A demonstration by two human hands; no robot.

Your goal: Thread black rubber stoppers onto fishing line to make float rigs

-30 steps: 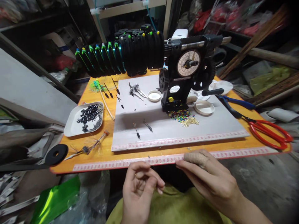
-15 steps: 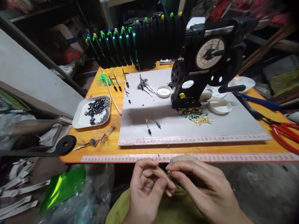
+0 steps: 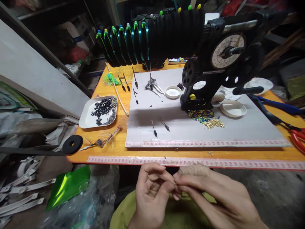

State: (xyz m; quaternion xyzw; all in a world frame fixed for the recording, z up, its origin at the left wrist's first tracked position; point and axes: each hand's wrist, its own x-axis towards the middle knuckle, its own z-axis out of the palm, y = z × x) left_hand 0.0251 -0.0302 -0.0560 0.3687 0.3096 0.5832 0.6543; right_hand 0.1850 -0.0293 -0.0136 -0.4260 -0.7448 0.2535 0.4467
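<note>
At the table's front edge my left hand (image 3: 154, 192) has its thumb and fingers pinched together, a ring on one finger. My right hand (image 3: 212, 190) meets it from the right, thumb and index finger closed on a tiny gold-coloured piece. What my left fingertips hold is too small to make out. A tan wrap (image 3: 194, 170) covers a finger of my right hand. Beyond the hands, a white board (image 3: 166, 133) carries two small black weighted pieces (image 3: 155, 133), a pile of coloured beads (image 3: 201, 115) and a pile of gold beads (image 3: 214, 123).
A black geared machine (image 3: 196, 92) with line spools (image 3: 176, 35) stands over the board. To the left are a white tray (image 3: 87, 119) of black parts and a black ring (image 3: 72, 144). Red-handled pliers (image 3: 297, 140) lie at the right, and a ruler strip (image 3: 133, 160) edges the table.
The camera view has shifted, moving the table and machine rightward in the picture. My hands have drawn closer together at the fingertips.
</note>
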